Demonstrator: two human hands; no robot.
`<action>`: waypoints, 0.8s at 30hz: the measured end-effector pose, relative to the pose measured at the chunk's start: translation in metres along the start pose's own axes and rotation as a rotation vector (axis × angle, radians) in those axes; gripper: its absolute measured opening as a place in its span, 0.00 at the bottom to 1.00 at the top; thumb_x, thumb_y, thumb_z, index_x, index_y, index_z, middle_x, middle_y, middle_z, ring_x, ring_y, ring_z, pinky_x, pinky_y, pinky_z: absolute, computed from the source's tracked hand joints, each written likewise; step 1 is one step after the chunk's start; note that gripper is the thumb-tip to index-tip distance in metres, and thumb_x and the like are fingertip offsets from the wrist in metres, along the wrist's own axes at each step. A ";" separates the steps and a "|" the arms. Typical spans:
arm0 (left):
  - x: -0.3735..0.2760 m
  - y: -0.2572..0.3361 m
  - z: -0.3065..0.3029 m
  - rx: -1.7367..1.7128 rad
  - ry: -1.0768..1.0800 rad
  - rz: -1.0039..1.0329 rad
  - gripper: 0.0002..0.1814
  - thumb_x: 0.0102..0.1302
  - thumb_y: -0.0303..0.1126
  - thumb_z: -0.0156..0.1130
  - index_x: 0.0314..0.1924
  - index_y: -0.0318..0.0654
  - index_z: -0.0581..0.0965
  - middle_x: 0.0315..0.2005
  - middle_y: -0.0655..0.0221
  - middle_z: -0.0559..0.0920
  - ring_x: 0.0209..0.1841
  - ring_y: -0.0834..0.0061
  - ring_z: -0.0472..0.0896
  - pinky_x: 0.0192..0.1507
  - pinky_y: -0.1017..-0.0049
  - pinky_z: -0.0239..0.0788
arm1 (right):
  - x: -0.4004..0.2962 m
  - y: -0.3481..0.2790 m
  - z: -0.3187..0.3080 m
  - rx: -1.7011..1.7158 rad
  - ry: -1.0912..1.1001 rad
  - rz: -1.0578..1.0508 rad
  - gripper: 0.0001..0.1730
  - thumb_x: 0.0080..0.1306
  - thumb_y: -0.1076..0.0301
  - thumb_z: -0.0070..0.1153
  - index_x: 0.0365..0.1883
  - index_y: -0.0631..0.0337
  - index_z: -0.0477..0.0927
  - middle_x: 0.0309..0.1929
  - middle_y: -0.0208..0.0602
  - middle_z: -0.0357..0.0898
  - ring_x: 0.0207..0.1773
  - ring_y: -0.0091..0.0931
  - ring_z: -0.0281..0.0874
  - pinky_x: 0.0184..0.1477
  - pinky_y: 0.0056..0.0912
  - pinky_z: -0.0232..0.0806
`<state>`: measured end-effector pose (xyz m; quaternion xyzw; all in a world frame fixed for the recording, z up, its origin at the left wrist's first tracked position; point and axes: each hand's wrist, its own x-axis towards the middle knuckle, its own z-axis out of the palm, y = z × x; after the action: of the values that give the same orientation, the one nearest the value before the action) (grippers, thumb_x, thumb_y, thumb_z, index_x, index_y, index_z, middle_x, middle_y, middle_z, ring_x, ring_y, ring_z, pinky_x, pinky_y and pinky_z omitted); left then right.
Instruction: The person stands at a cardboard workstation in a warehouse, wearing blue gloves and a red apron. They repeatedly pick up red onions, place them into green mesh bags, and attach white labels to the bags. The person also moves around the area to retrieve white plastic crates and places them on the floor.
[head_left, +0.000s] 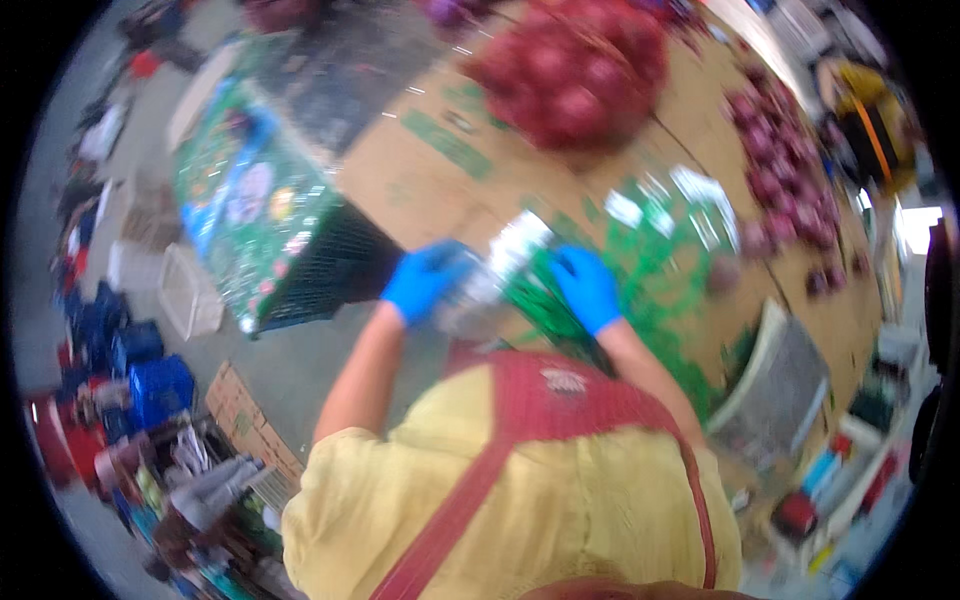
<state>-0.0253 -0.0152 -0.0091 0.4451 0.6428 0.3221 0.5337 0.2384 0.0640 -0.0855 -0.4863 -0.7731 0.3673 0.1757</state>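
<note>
My left hand (426, 280), in a blue glove, is closed on the blurred, clear end of a plastic bag or wrapper. My right hand (586, 289), gloved in blue too, has its fingers at some green netting (545, 294). Between both hands lies a white label (519, 244) bearing print. More green netting (660, 307) with white labels (705, 202) spreads over the cardboard-covered table (420, 180) to the right. Beyond the hands stands a red mesh sack of red onions (574, 82). Motion blur hides the exact grip of the fingers.
A stack of dark green crates (315, 262) with a plastic-wrapped top stands left of the table. Loose red onions (784, 165) lie at the right. A grey-topped piece (776, 386) sits by the near right edge. Another person (874, 127) is at the far right. Blue crates (161, 390) stand at left.
</note>
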 end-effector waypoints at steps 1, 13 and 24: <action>0.001 0.000 -0.003 -0.067 0.012 0.004 0.13 0.66 0.34 0.58 0.44 0.34 0.80 0.36 0.68 0.83 0.41 0.78 0.78 0.48 0.76 0.69 | 0.002 0.006 0.008 0.066 0.099 -0.046 0.12 0.61 0.59 0.55 0.37 0.57 0.80 0.37 0.47 0.79 0.41 0.44 0.76 0.41 0.44 0.68; 0.033 0.034 0.035 0.153 -0.137 0.267 0.13 0.61 0.35 0.63 0.44 0.37 0.81 0.51 0.61 0.80 0.50 0.72 0.78 0.50 0.74 0.68 | -0.021 -0.028 -0.042 0.305 -0.136 0.046 0.11 0.61 0.60 0.58 0.36 0.58 0.79 0.32 0.42 0.80 0.32 0.30 0.78 0.37 0.32 0.69; 0.031 0.021 0.061 -0.164 -0.067 0.014 0.12 0.63 0.31 0.62 0.44 0.33 0.80 0.35 0.69 0.83 0.35 0.83 0.78 0.38 0.80 0.70 | -0.006 -0.040 -0.027 0.814 -0.107 0.298 0.14 0.65 0.64 0.57 0.46 0.61 0.80 0.39 0.32 0.80 0.41 0.18 0.74 0.42 0.24 0.68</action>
<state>0.0384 0.0174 -0.0160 0.4150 0.5931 0.3622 0.5873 0.2337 0.0591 -0.0374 -0.4638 -0.4947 0.6882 0.2580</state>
